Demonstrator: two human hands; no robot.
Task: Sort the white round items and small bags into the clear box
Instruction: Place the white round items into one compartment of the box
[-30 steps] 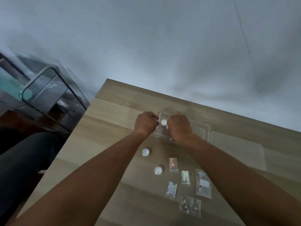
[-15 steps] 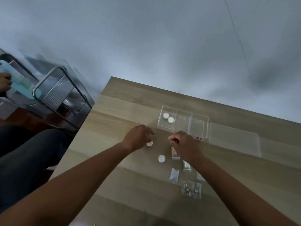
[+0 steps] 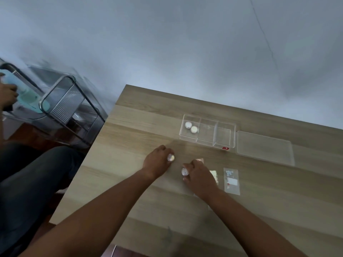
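Just below the middle of the frame, the right hand (image 3: 199, 178) curls over a white round piece (image 3: 184, 171), which sits at its fingertips, pinched against the wooden table (image 3: 130, 138). Just up and left, the left hand (image 3: 157, 162) grips a second white piece (image 3: 170, 157) at its fingertips in the same way. Right of the right hand lie small bags, one clear bag (image 3: 231, 180) fully in view, others partly hidden. Farther up, the clear box (image 3: 207, 133) holds two white rounds (image 3: 191, 127) in its left compartment; its lid (image 3: 264, 147) lies just beside it, to the right.
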